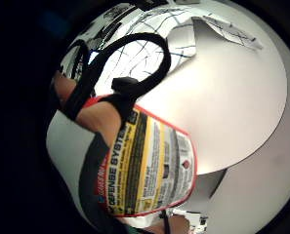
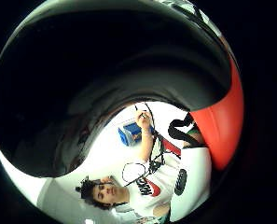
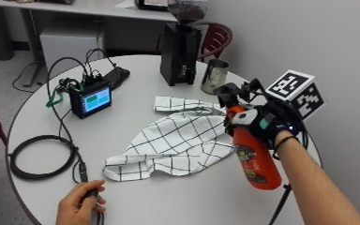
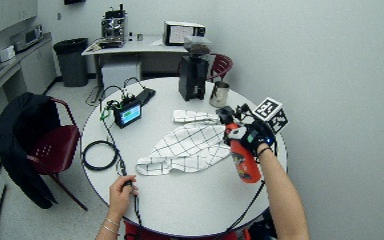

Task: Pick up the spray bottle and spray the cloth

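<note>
My gloved right hand [image 3: 266, 123] grips the neck of an orange-red spray bottle [image 3: 255, 159] with a black trigger head [image 3: 230, 95], held above the table's right side. The nozzle points toward the white cloth with a black grid [image 3: 174, 140], which lies spread on the round white table [image 3: 155, 201] just left of the bottle. The bottle's yellow and red label [image 1: 149, 165] fills the little finger side palm view, with the cloth [image 1: 149, 29] beyond it. The black head and red body [image 2: 222, 126] crowd the thumb side palm view. In the wide outside view the hand [image 4: 253, 135] holds the bottle [image 4: 244, 162] beside the cloth [image 4: 189, 145].
A second folded white cloth [image 3: 180, 104] lies behind the checked one. A black coffee grinder [image 3: 181, 51] and a steel cup [image 3: 213, 76] stand at the back. A small screen device [image 3: 91, 99] and coiled black cable [image 3: 40, 157] sit left. A bare left hand [image 3: 80, 204] holds a cable.
</note>
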A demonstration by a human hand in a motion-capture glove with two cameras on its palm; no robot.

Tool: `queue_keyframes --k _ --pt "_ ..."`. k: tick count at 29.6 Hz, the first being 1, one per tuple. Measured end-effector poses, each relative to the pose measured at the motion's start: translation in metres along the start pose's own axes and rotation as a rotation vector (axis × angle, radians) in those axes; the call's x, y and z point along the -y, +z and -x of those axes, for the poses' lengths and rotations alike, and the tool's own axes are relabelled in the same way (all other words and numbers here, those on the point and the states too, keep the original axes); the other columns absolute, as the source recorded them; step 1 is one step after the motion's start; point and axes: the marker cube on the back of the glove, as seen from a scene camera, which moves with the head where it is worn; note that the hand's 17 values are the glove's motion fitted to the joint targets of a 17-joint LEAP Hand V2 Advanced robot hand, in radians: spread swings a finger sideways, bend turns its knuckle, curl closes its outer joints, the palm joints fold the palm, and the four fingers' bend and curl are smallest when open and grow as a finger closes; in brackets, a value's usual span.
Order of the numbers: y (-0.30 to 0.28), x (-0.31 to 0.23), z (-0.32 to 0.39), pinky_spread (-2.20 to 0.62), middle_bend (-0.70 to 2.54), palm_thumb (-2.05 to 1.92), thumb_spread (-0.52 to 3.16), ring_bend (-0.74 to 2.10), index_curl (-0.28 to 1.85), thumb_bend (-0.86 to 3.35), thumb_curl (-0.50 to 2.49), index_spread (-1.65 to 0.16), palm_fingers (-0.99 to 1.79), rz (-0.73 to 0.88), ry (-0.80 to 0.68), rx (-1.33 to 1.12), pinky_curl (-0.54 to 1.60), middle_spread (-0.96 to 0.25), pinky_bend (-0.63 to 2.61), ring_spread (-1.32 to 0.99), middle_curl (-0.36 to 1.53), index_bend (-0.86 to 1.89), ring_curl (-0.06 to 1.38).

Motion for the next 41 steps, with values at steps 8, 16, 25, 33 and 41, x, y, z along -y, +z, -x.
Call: queue_keyframes --k 8,16,25,33,41 --pt "-0.032 -0.015 0.060 0.29 0.46 1.05 0.51 0.45 0.40 -0.03 0.73 -0.20 1.10 -0.079 -0.068 -0.069 0.28 -0.12 0.17 -0.13 0.51 0.15 0.43" --pt "0.025 0.007 -0.005 0.28 0.45 1.05 0.50 0.46 0.41 -0.03 0.74 -0.19 1.11 0.032 0.068 -0.070 0.28 -0.12 0.16 -0.13 0.51 0.16 0.43" --pt "-0.013 0.000 0.060 0.28 0.46 1.05 0.49 0.45 0.42 -0.03 0.75 -0.19 1.11 -0.023 -0.047 -0.073 0.27 -0.12 0.16 -0.13 0.52 0.16 0.44" --pt "0.031 0.010 -0.012 0.28 0.46 1.04 0.48 0.45 0.43 -0.03 0.76 -0.18 1.11 0.061 0.059 -0.021 0.27 -0.12 0.16 -0.13 0.52 0.16 0.44" --pt "-0.013 -0.010 0.035 0.27 0.46 1.04 0.47 0.45 0.44 -0.03 0.77 -0.18 1.11 -0.104 -0.138 0.115 0.27 -0.12 0.16 -0.14 0.52 0.16 0.44"
